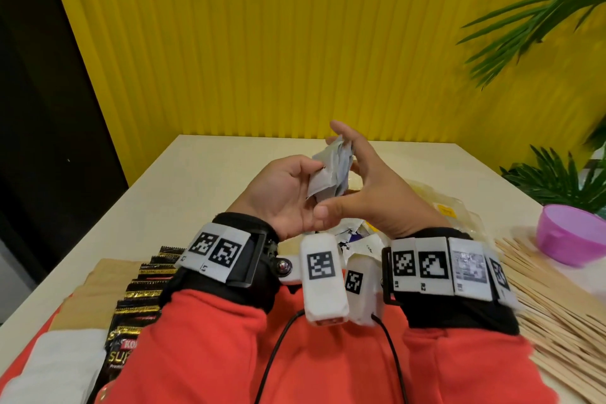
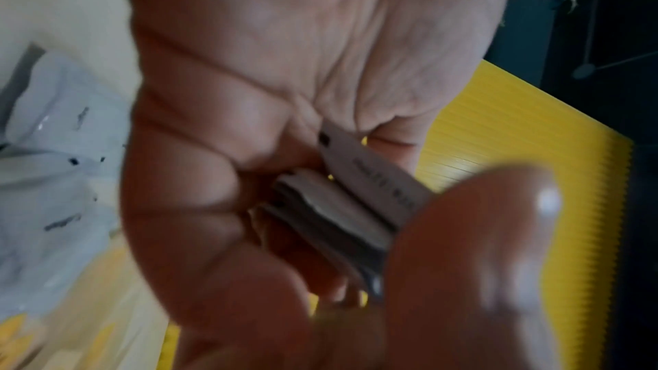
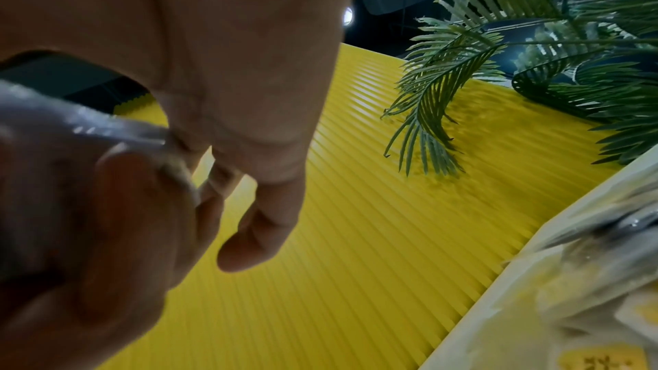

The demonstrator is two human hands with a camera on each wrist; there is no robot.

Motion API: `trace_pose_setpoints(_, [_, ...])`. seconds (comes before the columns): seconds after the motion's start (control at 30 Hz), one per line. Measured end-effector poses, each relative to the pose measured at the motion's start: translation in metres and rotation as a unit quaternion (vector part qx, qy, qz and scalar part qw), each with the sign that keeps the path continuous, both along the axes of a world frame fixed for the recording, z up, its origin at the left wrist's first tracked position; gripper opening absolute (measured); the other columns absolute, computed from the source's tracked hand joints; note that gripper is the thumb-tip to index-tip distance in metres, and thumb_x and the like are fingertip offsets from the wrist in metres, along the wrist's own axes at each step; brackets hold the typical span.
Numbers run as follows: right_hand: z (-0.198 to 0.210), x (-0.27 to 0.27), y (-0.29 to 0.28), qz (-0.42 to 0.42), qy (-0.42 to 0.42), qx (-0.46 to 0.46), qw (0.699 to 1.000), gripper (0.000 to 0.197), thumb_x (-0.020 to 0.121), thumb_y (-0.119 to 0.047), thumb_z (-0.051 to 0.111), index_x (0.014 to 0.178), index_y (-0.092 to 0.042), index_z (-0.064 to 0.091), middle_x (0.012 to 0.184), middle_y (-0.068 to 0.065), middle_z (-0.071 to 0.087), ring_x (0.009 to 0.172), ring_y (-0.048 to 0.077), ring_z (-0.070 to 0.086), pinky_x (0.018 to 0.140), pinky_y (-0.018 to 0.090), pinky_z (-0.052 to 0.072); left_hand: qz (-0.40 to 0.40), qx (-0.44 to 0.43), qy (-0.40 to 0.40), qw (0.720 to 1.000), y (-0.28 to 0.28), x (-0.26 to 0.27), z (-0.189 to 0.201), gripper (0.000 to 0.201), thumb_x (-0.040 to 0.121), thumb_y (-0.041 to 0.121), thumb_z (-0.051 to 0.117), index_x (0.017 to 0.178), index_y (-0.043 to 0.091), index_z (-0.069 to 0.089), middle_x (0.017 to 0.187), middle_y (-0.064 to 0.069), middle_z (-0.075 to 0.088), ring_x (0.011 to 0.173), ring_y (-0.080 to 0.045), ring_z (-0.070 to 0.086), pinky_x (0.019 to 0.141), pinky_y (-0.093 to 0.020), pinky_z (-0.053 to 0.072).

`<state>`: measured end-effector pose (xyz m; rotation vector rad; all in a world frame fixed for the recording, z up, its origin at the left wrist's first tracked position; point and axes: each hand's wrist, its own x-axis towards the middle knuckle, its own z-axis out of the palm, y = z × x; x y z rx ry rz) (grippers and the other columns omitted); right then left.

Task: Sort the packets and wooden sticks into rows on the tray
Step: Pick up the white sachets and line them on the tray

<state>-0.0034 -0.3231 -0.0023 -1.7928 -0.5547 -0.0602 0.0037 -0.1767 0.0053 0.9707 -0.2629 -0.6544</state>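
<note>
Both hands are raised over the table. My left hand [image 1: 285, 187] curls its fingers round a stack of white packets [image 1: 331, 170], seen edge-on in the left wrist view as the stack [image 2: 338, 207] between fingers and thumb. My right hand [image 1: 373, 187] lays its straight fingers against the stack's right side, thumb spread below. A row of black-and-gold packets [image 1: 144, 285] lies overlapped on the brown tray [image 1: 98, 272] at the left. Wooden sticks [image 1: 551, 292] lie in a loose heap at the right. More white packets [image 1: 354, 236] lie under my hands, mostly hidden.
A pink bowl [image 1: 577, 233] stands at the right beyond the sticks. Clear bags with yellow labels [image 1: 442, 207] lie behind my right wrist. White folded stuff [image 1: 55, 364] sits at the near left. Plant leaves [image 1: 557, 180] overhang the right edge. A yellow ribbed wall backs the table.
</note>
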Motion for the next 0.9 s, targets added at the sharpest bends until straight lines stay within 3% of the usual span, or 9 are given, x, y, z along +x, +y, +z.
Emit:
trace_pose_setpoints(0.07, [0.0, 0.001, 0.003, -0.007, -0.019, 0.009, 1.0, 0.09, 0.044, -0.021, 0.09, 0.117, -0.042, 0.041, 0.126, -0.012, 0.048, 0.108, -0.002, 0.051, 0.093, 0.026, 0.047, -0.022, -0.003, 0.018, 1.0, -0.004, -0.002, 0.0, 0.03, 0.076, 0.021, 0.035, 0.094, 0.014, 0.058, 0.064, -0.002, 0.06, 0.049, -0.012, 0.057, 0.053, -0.02, 0.047])
trace_pose_setpoints(0.17, [-0.002, 0.002, 0.005, -0.012, -0.021, 0.05, 0.998, 0.061, 0.052, -0.011, 0.082, 0.101, -0.028, 0.049, 0.108, -0.007, 0.056, 0.095, 0.009, 0.056, 0.083, 0.031, 0.052, -0.013, 0.005, 0.019, 1.0, -0.008, 0.0, -0.002, 0.027, 0.082, 0.021, 0.034, 0.091, 0.015, 0.058, 0.067, -0.001, 0.062, 0.05, -0.011, 0.057, 0.052, -0.019, 0.05])
trace_pose_setpoints(0.3, [-0.003, 0.004, 0.001, -0.01, -0.017, 0.073, 0.997, 0.061, 0.056, -0.001, 0.084, 0.102, -0.023, 0.05, 0.104, -0.005, 0.057, 0.09, 0.007, 0.058, 0.078, 0.023, 0.053, -0.002, 0.006, 0.018, 1.0, -0.007, -0.001, -0.003, 0.029, 0.074, 0.015, 0.039, 0.097, 0.012, 0.057, 0.075, -0.003, 0.062, 0.061, -0.011, 0.047, 0.054, -0.019, 0.047])
trace_pose_setpoints(0.43, [-0.005, 0.005, 0.0, -0.033, 0.028, 0.041, 0.998, 0.086, 0.045, -0.035, 0.086, 0.12, -0.04, 0.044, 0.123, -0.01, 0.053, 0.113, 0.012, 0.056, 0.095, 0.031, 0.049, 0.022, 0.014, 0.021, 0.999, -0.005, 0.002, -0.004, 0.035, 0.08, 0.008, 0.038, 0.112, 0.009, 0.052, 0.085, -0.007, 0.061, 0.066, -0.012, 0.047, 0.054, -0.02, 0.044])
trace_pose_setpoints(0.53, [-0.003, 0.003, -0.001, -0.07, 0.075, 0.037, 0.994, 0.093, 0.058, -0.054, 0.08, 0.136, -0.03, 0.037, 0.132, -0.005, 0.049, 0.111, 0.017, 0.058, 0.085, 0.031, 0.05, 0.063, 0.089, -0.022, 0.994, -0.002, 0.006, -0.005, 0.034, 0.09, 0.006, 0.035, 0.119, 0.01, 0.051, 0.092, -0.008, 0.056, 0.072, -0.015, 0.054, 0.056, -0.024, 0.04])
trace_pose_setpoints(0.6, [-0.002, 0.001, -0.001, -0.067, 0.091, 0.018, 0.994, 0.066, 0.071, -0.043, 0.072, 0.129, -0.025, 0.045, 0.122, -0.004, 0.057, 0.104, 0.021, 0.061, 0.081, 0.033, 0.051, 0.087, 0.148, -0.047, 0.984, -0.002, 0.006, -0.005, 0.032, 0.089, 0.004, 0.038, 0.116, 0.01, 0.054, 0.098, -0.011, 0.054, 0.082, -0.021, 0.053, 0.057, -0.026, 0.035])
trace_pose_setpoints(0.67, [-0.003, 0.0, 0.0, -0.056, 0.102, -0.013, 0.993, 0.046, 0.079, -0.028, 0.072, 0.119, -0.026, 0.05, 0.113, -0.005, 0.062, 0.098, 0.017, 0.064, 0.075, 0.03, 0.052, 0.103, 0.182, -0.061, 0.976, -0.006, 0.005, -0.004, 0.028, 0.083, -0.001, 0.039, 0.104, 0.01, 0.054, 0.096, -0.012, 0.05, 0.076, -0.02, 0.048, 0.058, -0.028, 0.034])
trace_pose_setpoints(0.77, [-0.004, 0.001, 0.001, -0.053, 0.109, -0.021, 0.992, 0.036, 0.085, -0.013, 0.064, 0.114, -0.027, 0.05, 0.104, -0.005, 0.064, 0.086, 0.007, 0.064, 0.065, 0.022, 0.051, 0.122, 0.205, -0.065, 0.969, -0.012, 0.005, -0.007, 0.031, 0.078, -0.003, 0.039, 0.102, 0.012, 0.051, 0.096, -0.011, 0.04, 0.08, -0.022, 0.038, 0.059, -0.029, 0.032])
trace_pose_setpoints(0.9, [-0.002, 0.002, 0.003, -0.073, 0.106, -0.004, 0.992, 0.034, 0.082, 0.0, 0.061, 0.108, -0.02, 0.053, 0.099, 0.005, 0.064, 0.082, 0.016, 0.065, 0.059, 0.021, 0.054, 0.12, 0.237, -0.067, 0.962, -0.018, 0.003, -0.008, 0.032, 0.081, 0.002, 0.04, 0.106, 0.014, 0.056, 0.094, -0.01, 0.045, 0.078, -0.02, 0.042, 0.054, -0.026, 0.033])
